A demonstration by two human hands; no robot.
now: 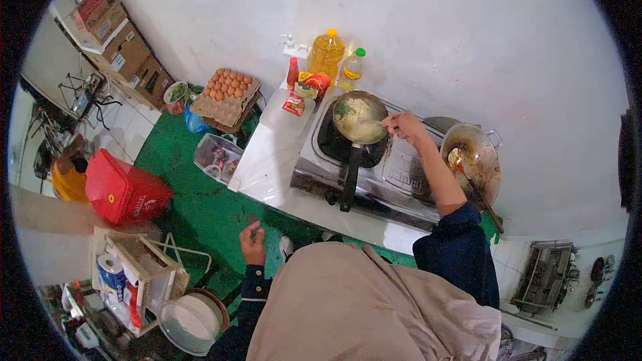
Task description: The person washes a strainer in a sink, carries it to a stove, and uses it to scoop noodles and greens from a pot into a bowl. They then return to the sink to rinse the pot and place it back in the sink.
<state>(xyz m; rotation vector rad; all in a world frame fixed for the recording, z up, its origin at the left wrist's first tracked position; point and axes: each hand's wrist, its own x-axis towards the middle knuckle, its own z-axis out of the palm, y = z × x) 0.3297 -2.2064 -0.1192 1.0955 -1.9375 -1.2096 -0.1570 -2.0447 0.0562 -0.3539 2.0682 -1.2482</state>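
My right hand (403, 126) is closed on the handle of a spoon (374, 122), whose end reaches into a frying pan (371, 135). Inside the pan lies a pale yellow mixture (348, 110) with green bits in it. The pan rests on the left burner of a steel gas stove (307, 167), its black handle pointing toward me. My left hand (253, 247) hangs low beside my body, away from the counter, fingers loosely bent and apart with nothing visible in them.
A wok (485, 184) with a long-handled turner (478, 190) stands at the right. Behind the stove's left side are oil bottles (326, 53), a red sauce bottle (293, 73) and seasoning packets (294, 103). Egg trays (217, 110), a plastic bin (208, 150) and a red container (120, 190) stand left.
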